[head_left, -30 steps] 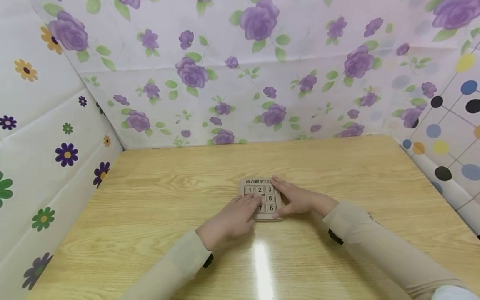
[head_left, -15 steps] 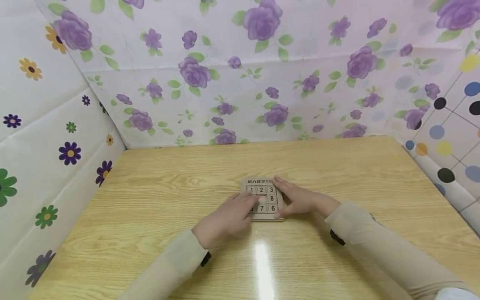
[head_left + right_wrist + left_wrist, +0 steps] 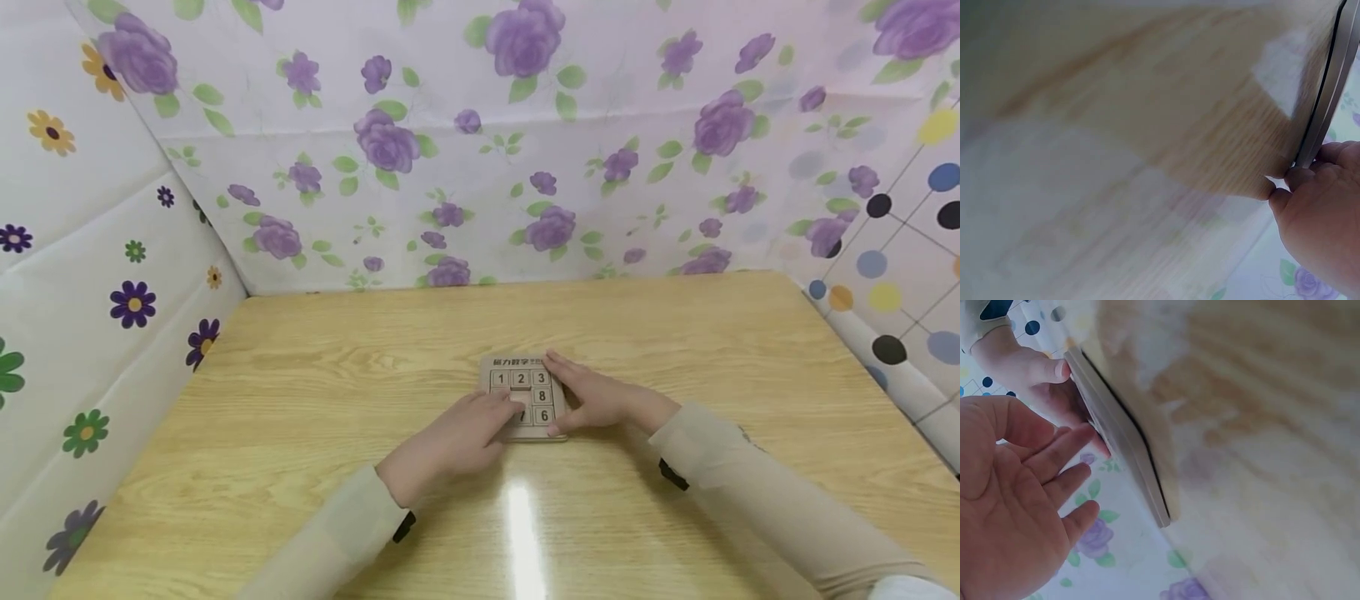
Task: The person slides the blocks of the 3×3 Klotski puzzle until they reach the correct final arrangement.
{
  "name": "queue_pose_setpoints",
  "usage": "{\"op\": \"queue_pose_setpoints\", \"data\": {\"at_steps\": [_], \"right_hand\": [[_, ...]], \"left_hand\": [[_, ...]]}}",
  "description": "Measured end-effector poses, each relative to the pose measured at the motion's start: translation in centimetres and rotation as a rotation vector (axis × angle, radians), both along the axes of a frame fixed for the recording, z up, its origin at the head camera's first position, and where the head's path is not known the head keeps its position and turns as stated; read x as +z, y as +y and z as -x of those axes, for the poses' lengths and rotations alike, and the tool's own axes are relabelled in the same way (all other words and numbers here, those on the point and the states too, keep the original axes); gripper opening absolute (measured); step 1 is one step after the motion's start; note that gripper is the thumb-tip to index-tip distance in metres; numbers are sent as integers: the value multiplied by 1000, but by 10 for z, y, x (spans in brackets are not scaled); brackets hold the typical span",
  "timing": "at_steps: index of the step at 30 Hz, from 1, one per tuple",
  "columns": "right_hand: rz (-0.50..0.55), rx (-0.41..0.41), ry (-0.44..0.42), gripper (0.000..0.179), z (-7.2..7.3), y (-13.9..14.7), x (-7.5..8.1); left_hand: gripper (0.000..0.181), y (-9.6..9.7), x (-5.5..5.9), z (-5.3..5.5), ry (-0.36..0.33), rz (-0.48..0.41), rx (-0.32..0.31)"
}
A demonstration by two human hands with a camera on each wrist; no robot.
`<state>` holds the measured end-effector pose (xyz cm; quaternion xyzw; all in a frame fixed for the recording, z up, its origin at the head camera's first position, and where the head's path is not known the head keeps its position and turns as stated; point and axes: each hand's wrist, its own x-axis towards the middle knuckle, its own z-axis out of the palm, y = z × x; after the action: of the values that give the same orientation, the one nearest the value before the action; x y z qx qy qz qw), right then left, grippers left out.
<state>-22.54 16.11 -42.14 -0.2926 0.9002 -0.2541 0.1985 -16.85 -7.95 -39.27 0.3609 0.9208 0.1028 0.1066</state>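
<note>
A grey number slide puzzle [image 3: 542,397] lies flat on the table, with 1, 2, 3 across its top row, 8 below the 3 and 6 at lower right. The middle square shows no tile. My left hand [image 3: 456,432] reaches over the puzzle's left part with fingers extended, one fingertip over the 7 tile; the tiles under it are hidden. In the left wrist view these fingers are loosely spread at the puzzle's face. My right hand [image 3: 600,400] grips the puzzle's right side, fingers by the top corner and thumb at the lower corner. The right wrist view shows its fingertips at the edge.
The wood-grain table [image 3: 337,350] extends around the puzzle on all sides. A purple-flowered cloth [image 3: 465,167] hangs behind it, a daisy-print one [image 3: 75,333] at left and a dotted one [image 3: 900,275] at right.
My left hand has pulled back a little left off the middle square, uncovering it, then its fingertip has come down over the 7 tile. My right hand stays at the puzzle's edge.
</note>
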Motion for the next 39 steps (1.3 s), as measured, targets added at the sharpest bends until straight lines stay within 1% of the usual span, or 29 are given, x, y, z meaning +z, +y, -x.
{"op": "queue_pose_setpoints", "data": {"at_steps": [7, 12, 18, 21, 26, 29, 33, 35, 39], "right_hand": [[3, 10, 2, 112, 0, 0, 3], [0, 5, -2, 113, 0, -1, 2], [6, 8, -4, 112, 0, -1, 3], [13, 11, -9, 111, 0, 0, 3], [32, 12, 2, 110, -1, 0, -1], [36, 22, 4, 110, -2, 0, -4], [27, 17, -2, 111, -2, 0, -4], [24, 11, -4, 112, -2, 0, -2], [10, 7, 0, 112, -1, 1, 0]], "left_hand": [[51, -3, -2, -3, -9, -22, -44], [50, -2, -2, -4, 10, -17, -54], [51, 2, -2, -7, 0, -26, -58], [54, 8, -4, -4, 0, -29, -65], [54, 19, -9, 5, 11, -15, -71], [54, 21, -11, 7, -12, 2, -60], [55, 16, -12, 7, -27, 16, -29], [55, 13, -11, 7, -21, 16, -5], [54, 7, -6, 7, -35, 12, 37]]}}
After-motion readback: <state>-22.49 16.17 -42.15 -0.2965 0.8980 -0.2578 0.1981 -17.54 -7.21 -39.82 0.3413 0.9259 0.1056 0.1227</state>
